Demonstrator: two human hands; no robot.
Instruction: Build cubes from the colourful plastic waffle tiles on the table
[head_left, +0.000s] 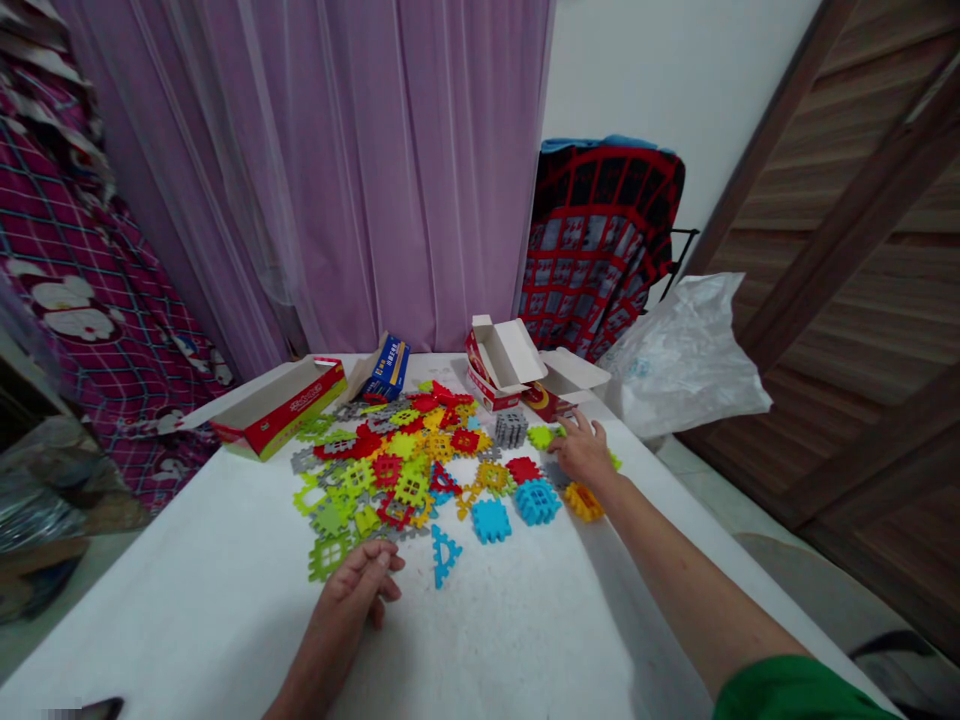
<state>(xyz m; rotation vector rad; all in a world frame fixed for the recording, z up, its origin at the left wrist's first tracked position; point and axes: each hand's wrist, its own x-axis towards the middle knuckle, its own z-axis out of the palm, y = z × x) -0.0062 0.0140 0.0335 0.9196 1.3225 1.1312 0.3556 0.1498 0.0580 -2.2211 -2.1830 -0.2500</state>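
My left hand [360, 585] rests on the near part of the white table, its fingers loosely bent and holding nothing. Beside its fingertips lie a lime-green window tile [328, 556] and a blue triangular piece [445, 556]. My right hand [583, 448] reaches over the right side, fingers spread, its tips at a lime-green interlocking tile [538, 436]; whether they grip it I cannot tell. A grey stack of tiles [511, 430] stands just left of that tile. Nearer me sit a blue stack [537, 501], a yellow stack [583, 502] and a flat blue tile [491, 521].
A pile of mixed interlocking tiles [405, 450] spreads over the middle of the table. Behind it are a long red box [289, 410], a blue box [390, 368] and an open red-and-white box [491, 385]. A plastic bag [682, 360] hangs at the right edge.
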